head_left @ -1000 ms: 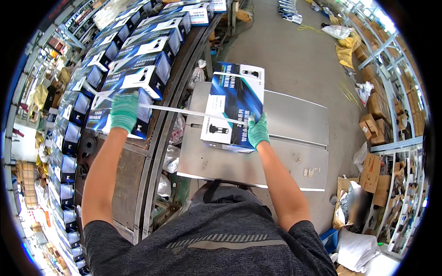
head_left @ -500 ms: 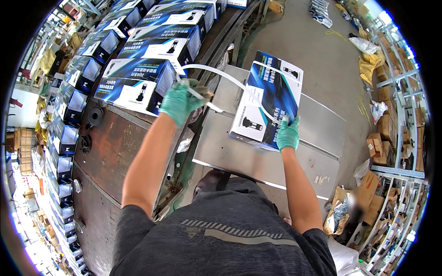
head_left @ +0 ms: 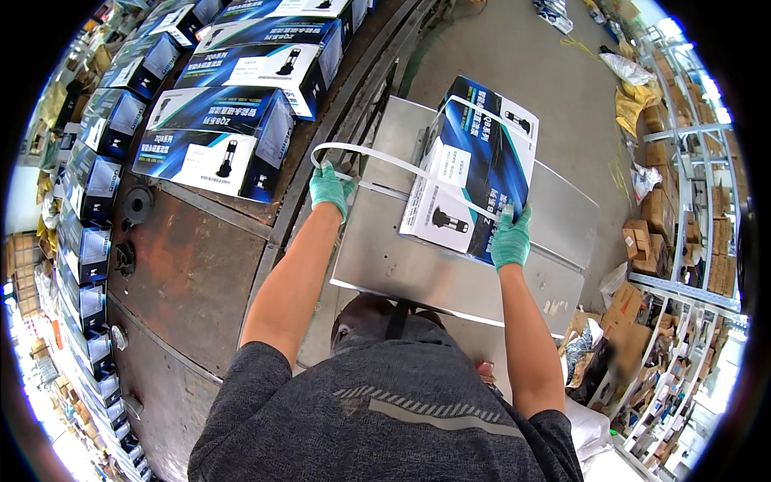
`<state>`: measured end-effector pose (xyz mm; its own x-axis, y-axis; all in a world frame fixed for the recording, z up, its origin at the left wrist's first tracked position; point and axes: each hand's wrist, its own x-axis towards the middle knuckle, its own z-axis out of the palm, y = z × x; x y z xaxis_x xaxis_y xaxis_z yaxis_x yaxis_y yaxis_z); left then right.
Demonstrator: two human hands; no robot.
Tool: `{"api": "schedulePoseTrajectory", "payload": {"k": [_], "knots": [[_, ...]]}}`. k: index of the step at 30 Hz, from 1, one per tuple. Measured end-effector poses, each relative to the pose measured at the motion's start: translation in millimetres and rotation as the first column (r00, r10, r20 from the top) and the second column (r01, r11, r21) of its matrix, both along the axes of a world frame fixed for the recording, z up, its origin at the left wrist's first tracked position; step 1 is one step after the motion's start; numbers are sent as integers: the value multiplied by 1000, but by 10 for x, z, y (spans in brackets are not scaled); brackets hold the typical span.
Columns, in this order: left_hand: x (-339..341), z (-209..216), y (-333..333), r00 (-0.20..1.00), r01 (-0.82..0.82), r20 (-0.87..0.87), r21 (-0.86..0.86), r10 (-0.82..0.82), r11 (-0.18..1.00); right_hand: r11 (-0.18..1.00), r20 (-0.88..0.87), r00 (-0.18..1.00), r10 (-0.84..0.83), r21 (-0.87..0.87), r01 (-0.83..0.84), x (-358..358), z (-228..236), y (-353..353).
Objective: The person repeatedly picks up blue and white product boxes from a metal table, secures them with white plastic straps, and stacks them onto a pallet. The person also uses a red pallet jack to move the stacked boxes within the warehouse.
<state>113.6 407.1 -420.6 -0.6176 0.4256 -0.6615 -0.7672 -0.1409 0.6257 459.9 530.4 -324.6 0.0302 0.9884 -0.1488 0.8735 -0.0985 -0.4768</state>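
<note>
A blue, white and black carton [head_left: 459, 191] with a printed picture of a pump lies on a bare metal tabletop [head_left: 377, 257]. A white packing strap [head_left: 371, 151] crosses the carton's top and arches out leftward in a loose loop. My left hand [head_left: 329, 191], in a green glove, is closed on the strap at the loop's left end, away from the carton. At the carton's near right corner my right hand [head_left: 511, 239], gloved the same, grips the edge, its fingertips beside the strap. The carton's underside is hidden.
Rows of similar cartons [head_left: 210, 153] stand on a rusty steel bench [head_left: 197, 253] to the left. A metal rail [head_left: 341, 104] runs between bench and tabletop. Shelving [head_left: 683, 293] with brown boxes lines the right side, and bags lie on the floor there.
My left hand has moved right and slightly nearer, away from the bench cartons, drawing the strap's loop with it. My right hand stays at the carton's corner. The view has shifted slightly.
</note>
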Motion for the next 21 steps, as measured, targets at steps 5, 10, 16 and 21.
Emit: {"api": "schedulePoseTrajectory", "payload": {"k": [5,10,16,21], "knots": [[194,-174,82,999,26,34,67,-28,997,1000,-31,999,-19,-9,19,-41,31,-17],[403,-176,128,998,19,59,85,-24,996,996,-26,999,-43,-75,41,-119,164,-33],[399,-114,130,994,105,1,76,-105,992,997,-10,999,-40,-65,39,-93,145,-28],[410,-183,146,972,230,-84,111,-221,967,995,11,999,-34,-93,35,-116,175,-16]]}}
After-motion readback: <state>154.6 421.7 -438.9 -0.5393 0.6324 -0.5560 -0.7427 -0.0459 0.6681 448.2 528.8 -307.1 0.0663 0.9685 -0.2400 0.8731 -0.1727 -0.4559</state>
